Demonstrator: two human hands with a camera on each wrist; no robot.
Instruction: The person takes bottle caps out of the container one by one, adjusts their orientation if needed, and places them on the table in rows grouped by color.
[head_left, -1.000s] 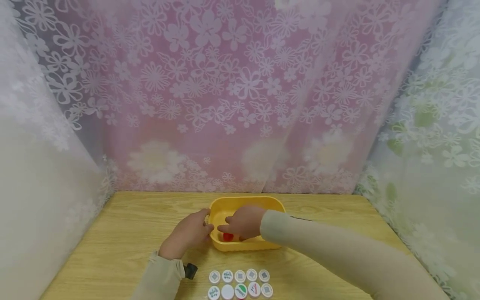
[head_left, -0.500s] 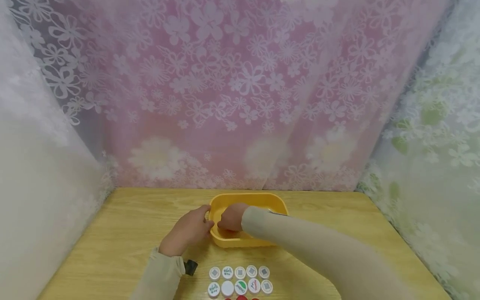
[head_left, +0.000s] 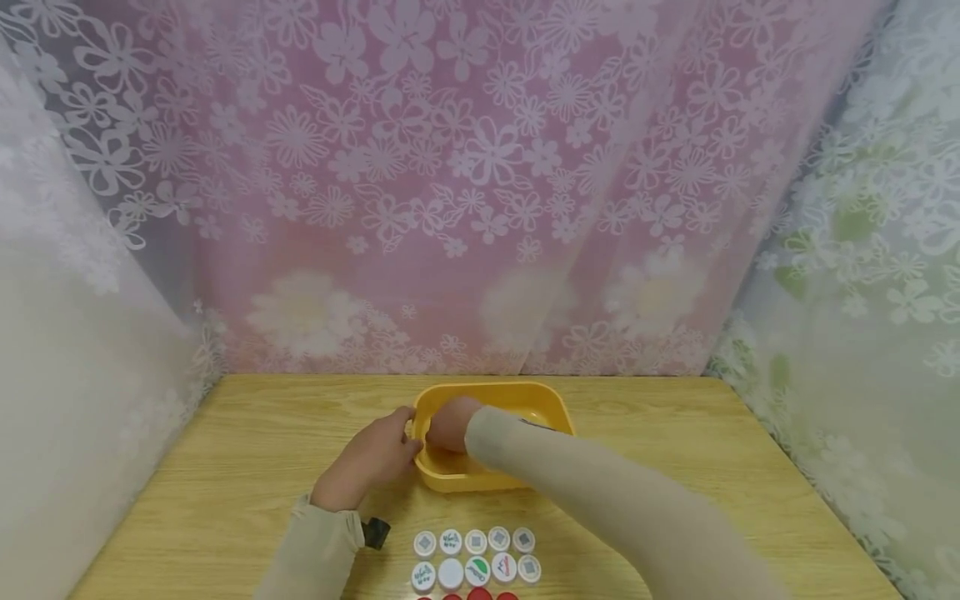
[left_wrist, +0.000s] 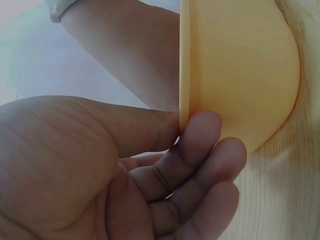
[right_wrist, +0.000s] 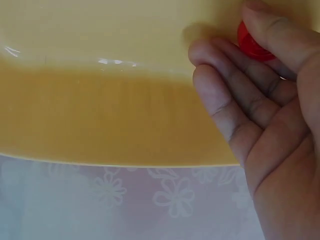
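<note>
A yellow plastic basin (head_left: 468, 482) stands on the wooden table. At its left end, my left hand (head_left: 367, 465) pinches the rim between thumb and fingers; the left wrist view shows the thumb on the inner side and fingertips against the outer wall. My right hand (head_left: 452, 427) reaches down inside the basin, near that same end. In the right wrist view it holds a red bottle cap (right_wrist: 251, 46) between thumb and fingers, low over the basin floor. From the head view the cap is hidden behind the hand.
Nearer the front, white bottle caps (head_left: 477, 570) with printed tops lie in two neat rows. Several red caps (head_left: 480, 594) sit below them, cut off by the frame. A patterned curtain (head_left: 465, 250) hangs behind the table, with more fabric at both sides.
My right hand has moved left and lower into the basin, from spread fingers above the red cap to holding it. My left hand keeps the rim. More red caps show as the view tilts down.
</note>
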